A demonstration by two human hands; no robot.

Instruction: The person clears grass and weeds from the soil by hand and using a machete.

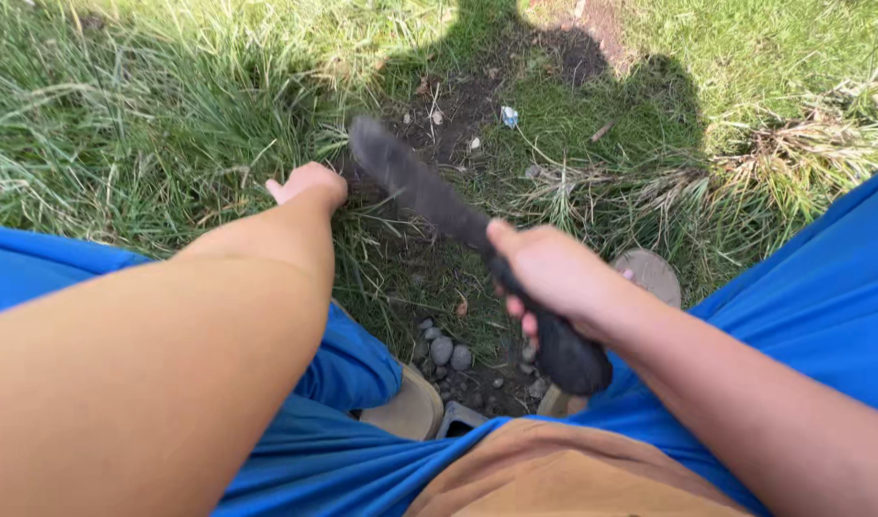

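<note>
Machete [429, 196]: dark blade angled over bare soil beside grass [123, 124] | right hand [549, 273]: fingers clamped round handle, probably for a controlled chop | left hand [310, 184]: in the tuft, seemingly holding it aside; fingers hidden, cannot tell.

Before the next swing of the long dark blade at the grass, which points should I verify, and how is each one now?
1. Right hand closed around the black handle of the long dark blade: ok.
2. Left hand away from the blade: not ok, it is close to the tip.
3. Left hand grip on the green grass tuft: cannot tell.
4. Tan shoes behind the blade: ok.
5. Grey pebbles outside the blade's path: cannot tell.
</note>
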